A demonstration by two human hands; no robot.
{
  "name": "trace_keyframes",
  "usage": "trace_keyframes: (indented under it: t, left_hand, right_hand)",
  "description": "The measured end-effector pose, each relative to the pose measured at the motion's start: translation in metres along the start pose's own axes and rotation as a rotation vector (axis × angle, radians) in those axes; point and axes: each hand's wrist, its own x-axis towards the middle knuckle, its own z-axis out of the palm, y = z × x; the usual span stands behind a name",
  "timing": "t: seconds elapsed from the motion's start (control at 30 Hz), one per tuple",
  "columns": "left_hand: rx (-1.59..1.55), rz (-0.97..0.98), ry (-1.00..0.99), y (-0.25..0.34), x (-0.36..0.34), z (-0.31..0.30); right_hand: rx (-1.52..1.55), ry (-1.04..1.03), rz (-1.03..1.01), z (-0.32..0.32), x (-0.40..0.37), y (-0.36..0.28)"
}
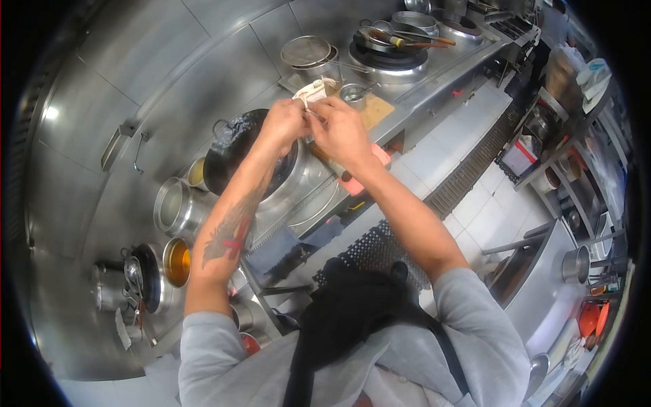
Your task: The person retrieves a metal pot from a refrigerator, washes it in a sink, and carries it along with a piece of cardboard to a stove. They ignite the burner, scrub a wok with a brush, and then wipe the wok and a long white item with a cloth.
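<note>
Both of my hands meet in front of me, above the steel counter (319,180). My left hand (285,125) has its fingers pinched together near a small cream-coloured bundle (313,91), which looks like cloth or a bag. Close against it, my right hand (338,129) is also closed, fingertips pressed at the bundle's lower edge. What the fingertips grip is too small to tell apart. Under my left forearm sits a dark wok (227,169). A small metal cup (352,96) and a tan board (377,110) lie just beyond my right hand.
At the upper right of the range, a black pan (373,42) holds ladles. A strainer (305,51) rests on a pot behind my hands. Pots (178,207) and a bowl of orange liquid (178,262) stand at left. Shelves (576,169) line the right; a person (555,27) is partly visible.
</note>
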Motion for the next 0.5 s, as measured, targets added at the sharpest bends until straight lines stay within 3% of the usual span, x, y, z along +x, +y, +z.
trace_keyframes:
  t: [0.07, 0.1, 0.13, 0.17, 0.2, 0.23, 0.27, 0.3, 0.33, 0.4, 0.43, 0.5]
  left_hand:
    - [-0.157, -0.010, -0.006, 0.008, -0.002, -0.002]
    - [-0.077, 0.039, -0.011, 0.018, -0.008, -0.001]
    - [-0.074, 0.034, -0.017, 0.027, -0.011, -0.002]
    - [0.189, 0.087, -0.063, 0.036, -0.012, -0.005]
    - [0.452, 0.145, -0.108, 0.042, -0.009, -0.011]
    - [0.417, 0.151, -0.232, 0.052, -0.005, -0.019]
    - [0.425, 0.165, -0.232, 0.058, -0.003, -0.021]
    - [0.489, 0.292, -0.247, 0.076, -0.011, -0.018]
    - [0.551, 0.407, -0.258, 0.092, -0.021, -0.017]
    - [0.555, 0.451, -0.304, 0.120, -0.027, -0.022]
    - [0.635, 0.457, -0.261, 0.135, -0.032, -0.026]
    - [0.695, 0.438, -0.159, 0.157, -0.039, -0.041]
  right_hand:
    - [0.079, 0.012, -0.080, 0.003, -0.003, 0.005]
    - [0.080, 0.016, -0.074, 0.000, -0.002, 0.008]
    - [0.193, -0.190, -0.010, -0.008, -0.001, 0.013]
    - [0.305, -0.398, 0.056, -0.017, -0.001, 0.019]
    - [0.303, -0.395, 0.060, -0.028, -0.001, 0.027]
    - [0.582, -0.399, 0.147, -0.040, 0.000, 0.036]
    - [0.860, -0.396, 0.220, -0.053, 0.006, 0.043]
    - [0.656, -0.243, 0.208, -0.067, 0.007, 0.040]
    - [0.661, -0.243, 0.197, -0.065, 0.007, 0.047]
    - [0.232, -0.210, 0.022, -0.044, -0.001, 0.062]
    - [0.316, -0.347, 0.164, -0.040, 0.000, 0.047]
    - [0.320, -0.369, 0.152, -0.007, -0.002, 0.052]
